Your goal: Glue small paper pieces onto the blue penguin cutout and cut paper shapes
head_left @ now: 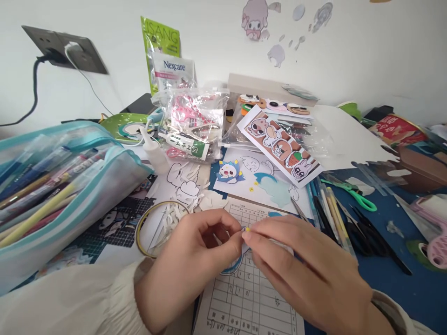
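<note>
Pinching our fingertips together above the gridded sheet (244,298), we hold a tiny yellow piece (247,229) right where the left hand (195,251) meets the right hand (300,270). Both hands' fingers (230,244) are curled nearly closed on it. A blue-edged cutout (230,268) peeks out just beneath them. Black scissors (366,235) lie on the blue counter (401,288) to the right, and a tape ring (153,232) lies to the left.

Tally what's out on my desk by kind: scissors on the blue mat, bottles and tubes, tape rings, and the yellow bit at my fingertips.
Scissors: 2, green-handled scissors and black-handled scissors
Bottles and tubes: 2, white squeeze bottle and green-labelled tube
Tape rings: 1, yellow-edged ring
Yellow bit: 1
Total: 6
</note>
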Tool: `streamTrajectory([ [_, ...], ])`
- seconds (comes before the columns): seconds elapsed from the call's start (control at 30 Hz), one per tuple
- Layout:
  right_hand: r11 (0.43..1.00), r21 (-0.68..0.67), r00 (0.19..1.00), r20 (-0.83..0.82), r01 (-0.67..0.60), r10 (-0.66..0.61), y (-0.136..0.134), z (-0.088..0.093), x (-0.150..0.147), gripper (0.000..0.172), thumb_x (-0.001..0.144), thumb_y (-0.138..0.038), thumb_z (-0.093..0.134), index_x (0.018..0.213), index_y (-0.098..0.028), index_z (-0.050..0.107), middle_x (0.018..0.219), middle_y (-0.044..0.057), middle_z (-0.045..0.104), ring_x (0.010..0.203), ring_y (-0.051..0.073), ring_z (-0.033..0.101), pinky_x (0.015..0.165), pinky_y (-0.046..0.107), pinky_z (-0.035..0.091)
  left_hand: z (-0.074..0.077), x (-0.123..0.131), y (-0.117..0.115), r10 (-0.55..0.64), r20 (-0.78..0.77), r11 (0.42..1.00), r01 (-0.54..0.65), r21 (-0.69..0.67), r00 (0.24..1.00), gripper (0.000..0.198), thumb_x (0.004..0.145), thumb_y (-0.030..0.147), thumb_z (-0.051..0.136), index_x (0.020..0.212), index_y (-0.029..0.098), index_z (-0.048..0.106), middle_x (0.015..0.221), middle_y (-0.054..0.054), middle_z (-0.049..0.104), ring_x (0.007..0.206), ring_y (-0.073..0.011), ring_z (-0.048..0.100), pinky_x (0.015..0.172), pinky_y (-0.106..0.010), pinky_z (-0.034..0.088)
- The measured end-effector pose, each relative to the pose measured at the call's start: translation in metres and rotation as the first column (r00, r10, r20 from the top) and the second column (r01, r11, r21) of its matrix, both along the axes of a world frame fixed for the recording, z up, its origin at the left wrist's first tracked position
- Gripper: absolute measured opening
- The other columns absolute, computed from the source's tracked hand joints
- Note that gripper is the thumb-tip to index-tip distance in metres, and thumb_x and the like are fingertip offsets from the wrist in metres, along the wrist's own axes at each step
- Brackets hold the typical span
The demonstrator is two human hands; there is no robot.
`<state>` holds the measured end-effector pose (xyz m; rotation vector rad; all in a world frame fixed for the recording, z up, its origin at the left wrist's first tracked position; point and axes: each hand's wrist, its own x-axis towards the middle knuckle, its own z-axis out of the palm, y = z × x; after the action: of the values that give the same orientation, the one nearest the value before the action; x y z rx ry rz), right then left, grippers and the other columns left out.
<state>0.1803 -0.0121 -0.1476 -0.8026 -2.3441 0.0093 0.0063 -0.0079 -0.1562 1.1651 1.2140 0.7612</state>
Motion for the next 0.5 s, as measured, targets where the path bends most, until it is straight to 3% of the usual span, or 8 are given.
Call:
streamTrajectory([
  [0.17,0.987,0.161,0.996,0.086,-0.023,0.009,-0.0036,-0.0076,0.0040,0.035,0.099,-0.011,0.032,0.114,-0.018,0.063,0.099,0.009,0.076,0.093,0.023,0.072,0.079,0.035,0.060,-0.0006,-0.0019,0.0007,-0.006,0.047,1.000,0.006,0.012,0.999,0.019,0.067,0.037,0.061,0.068,0.019,0.064,0.063,-0.001,0.061,0.060,-0.0146,0.052,0.056,-0.026,0.042],
  [0.4,0.987,0.142,0.997,0.037,-0.070,0.066,-0.0025,-0.0094,0.0077,0.031,0.096,-0.010,0.040,0.111,-0.017,0.067,0.102,0.010,0.076,0.100,0.023,0.070,0.088,0.034,0.060,0.0017,-0.0003,0.0016,0.014,0.149,0.999,-0.007,-0.043,0.989,0.021,0.065,0.037,0.064,0.069,0.017,0.065,0.058,0.000,0.059,0.053,-0.0116,0.048,0.051,-0.024,0.040],
  [0.5,0.997,0.008,0.996,-0.036,-0.076,0.077,0.0008,-0.0066,0.0064,0.027,0.094,-0.007,0.046,0.108,-0.019,0.066,0.098,0.007,0.075,0.094,0.020,0.071,0.085,0.032,0.060,0.0011,-0.0003,0.0013,0.022,0.195,1.000,-0.019,-0.015,0.981,0.014,0.065,0.031,0.063,0.066,0.017,0.066,0.054,0.002,0.056,0.050,-0.0091,0.045,0.048,-0.021,0.038],
])
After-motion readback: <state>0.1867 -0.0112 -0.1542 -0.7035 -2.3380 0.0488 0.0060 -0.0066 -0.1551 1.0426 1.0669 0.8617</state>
